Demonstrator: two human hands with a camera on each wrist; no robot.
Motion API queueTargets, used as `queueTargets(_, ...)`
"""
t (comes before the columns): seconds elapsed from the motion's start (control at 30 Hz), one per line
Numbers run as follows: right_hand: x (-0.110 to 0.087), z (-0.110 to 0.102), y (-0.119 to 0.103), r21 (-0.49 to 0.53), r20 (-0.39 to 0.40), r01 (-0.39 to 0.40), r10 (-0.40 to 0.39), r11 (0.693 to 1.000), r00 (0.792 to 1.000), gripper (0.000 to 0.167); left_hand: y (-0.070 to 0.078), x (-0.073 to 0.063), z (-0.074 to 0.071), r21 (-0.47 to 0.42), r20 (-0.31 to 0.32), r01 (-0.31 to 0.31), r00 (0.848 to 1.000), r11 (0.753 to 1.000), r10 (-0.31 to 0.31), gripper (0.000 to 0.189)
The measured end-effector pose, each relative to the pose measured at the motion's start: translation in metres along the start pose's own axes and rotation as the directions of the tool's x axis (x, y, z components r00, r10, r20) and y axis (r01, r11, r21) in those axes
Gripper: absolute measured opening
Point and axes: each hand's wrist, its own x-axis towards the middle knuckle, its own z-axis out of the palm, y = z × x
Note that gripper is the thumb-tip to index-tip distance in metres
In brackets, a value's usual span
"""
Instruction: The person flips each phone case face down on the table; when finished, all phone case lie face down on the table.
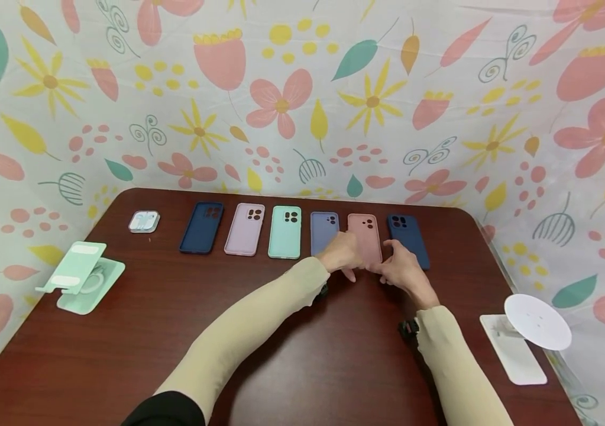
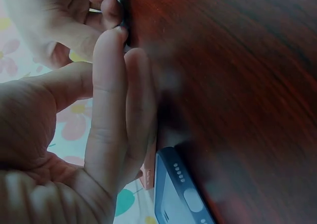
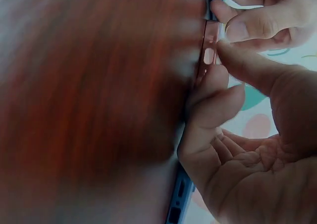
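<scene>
A pink phone case [image 1: 365,234] lies on the dark wooden table [image 1: 302,331], its camera cutouts at the far right corner. Over its lower left part reaches my left hand [image 1: 342,253], with straight fingers in the left wrist view. At the lower right corner, the thumb and bent index finger of my right hand [image 1: 404,273] pinch the case's edge. Both hands' fingertips come close together there. A lavender-blue phone case [image 1: 323,229] lies partly under the left hand. Beside the right hand is a dark blue phone case [image 1: 410,236].
Mint [image 1: 284,234], lilac [image 1: 245,231] and navy [image 1: 201,229] phone cases continue the row leftward. A small white box [image 1: 144,222] lies at the back left. A green folding stand [image 1: 91,281] is at the left edge, a white stand [image 1: 520,349] at the right. A floral curtain [image 1: 281,89] hangs behind.
</scene>
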Motion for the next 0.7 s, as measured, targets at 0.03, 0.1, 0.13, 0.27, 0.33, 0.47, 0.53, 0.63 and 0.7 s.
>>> queueTargets(0.03,0.002,0.0,-0.001,-0.012,0.007,-0.009,0.009,1.0,1.0,0.086,0.0,0.001,0.0,0.002,0.003,0.0,1.0,1.0,0.0,0.027)
queueTargets(0.1,0.005,0.001,-0.002,-0.03,0.014,-0.024,0.025,0.999,1.0,0.084,0.002,0.002,0.001,0.021,0.005,0.009,1.0,1.0,-0.009,0.019)
queueTargets(0.13,0.008,0.002,-0.003,-0.04,0.014,-0.032,0.032,0.999,0.999,0.083,0.003,0.002,0.001,0.031,0.001,0.015,1.0,0.999,-0.015,0.019)
queueTargets(0.27,0.013,0.004,-0.004,-0.058,0.022,-0.047,0.049,0.997,0.999,0.084,0.008,0.004,0.004,0.072,-0.026,0.057,0.998,0.996,-0.056,0.023)
queueTargets(0.33,0.015,0.004,-0.004,-0.054,0.03,-0.059,0.06,0.997,0.998,0.085,0.01,0.004,0.005,0.088,-0.028,0.078,0.997,0.993,-0.076,0.023)
queueTargets(0.47,0.015,0.004,-0.004,-0.027,0.037,-0.071,0.072,0.997,0.997,0.086,0.01,0.007,0.006,0.099,-0.036,0.109,0.994,0.989,-0.105,0.026)
queueTargets(0.53,0.014,0.004,-0.004,-0.014,0.034,-0.064,0.064,0.998,0.997,0.085,0.008,0.008,0.006,0.105,-0.043,0.106,0.994,0.989,-0.102,0.026)
queueTargets(0.63,0.012,0.004,-0.003,0.009,0.025,-0.052,0.052,0.999,0.998,0.083,0.007,0.008,0.006,0.083,-0.041,0.094,0.995,0.992,-0.091,0.026)
queueTargets(0.7,0.011,0.004,-0.002,0.026,0.021,-0.041,0.041,0.999,0.999,0.083,0.006,0.005,0.004,0.028,-0.022,0.083,0.996,0.996,-0.082,0.028)
